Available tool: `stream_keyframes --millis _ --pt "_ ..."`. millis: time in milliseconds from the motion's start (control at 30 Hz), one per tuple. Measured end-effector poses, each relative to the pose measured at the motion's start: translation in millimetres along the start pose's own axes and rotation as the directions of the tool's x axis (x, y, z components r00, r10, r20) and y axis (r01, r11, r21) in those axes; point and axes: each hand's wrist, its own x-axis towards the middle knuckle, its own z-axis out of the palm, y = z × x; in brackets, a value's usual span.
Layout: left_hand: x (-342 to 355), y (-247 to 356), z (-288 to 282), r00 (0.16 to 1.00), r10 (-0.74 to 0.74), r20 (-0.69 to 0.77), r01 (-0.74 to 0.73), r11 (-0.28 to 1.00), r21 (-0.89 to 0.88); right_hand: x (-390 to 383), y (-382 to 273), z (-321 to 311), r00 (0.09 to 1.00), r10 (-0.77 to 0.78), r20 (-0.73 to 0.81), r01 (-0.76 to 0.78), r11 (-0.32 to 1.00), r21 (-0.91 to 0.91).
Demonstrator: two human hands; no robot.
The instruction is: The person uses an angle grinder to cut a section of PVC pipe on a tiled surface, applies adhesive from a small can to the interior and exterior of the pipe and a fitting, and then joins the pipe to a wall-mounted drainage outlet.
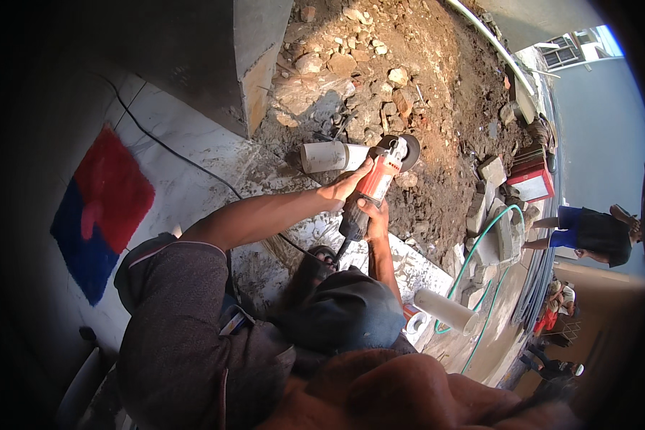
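Observation:
A red and black angle grinder [381,182] is gripped in both hands over the edge of dug-up soil. My left hand [350,185] is closed against the left side of its body, near the metal head. Around the black rear part, my right hand [374,218] is wrapped, thumb on top. The dark cutting disc [410,153] faces away from me, at the far end of the tool. Just left of the head lies a white plastic pipe [324,156]; its right end is partly hidden by my left hand and the grinder. Whether the disc touches anything, I cannot tell.
A black cable [186,163] crosses the pale floor. Another white pipe [448,312] lies right, by a green hose [473,258] and concrete blocks [493,240]. A red and blue mat [115,208] lies left. Stones litter the soil [437,93]. People are at far right.

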Motion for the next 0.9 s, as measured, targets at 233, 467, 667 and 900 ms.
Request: stream_keyframes --millis 233,467,667,900 --pt "-19 -4 1 0.991 -0.127 -0.043 0.122 0.987 -0.105 -9 16 0 0.998 -0.035 -0.053 0.031 0.997 -0.070" --pt "-24 13 2 0.996 -0.081 0.035 0.060 0.909 0.414 2 41 9 0.968 -0.132 -0.212 0.122 0.991 -0.058" --pt "-32 2 -26 0.984 -0.171 -0.056 0.178 0.882 0.437 -16 37 41 0.997 -0.078 0.023 0.073 0.981 0.182" --pt "-81 27 -53 0.928 -0.373 -0.013 0.367 0.904 0.221 -26 63 55 0.956 0.117 0.268 -0.216 0.901 0.377"
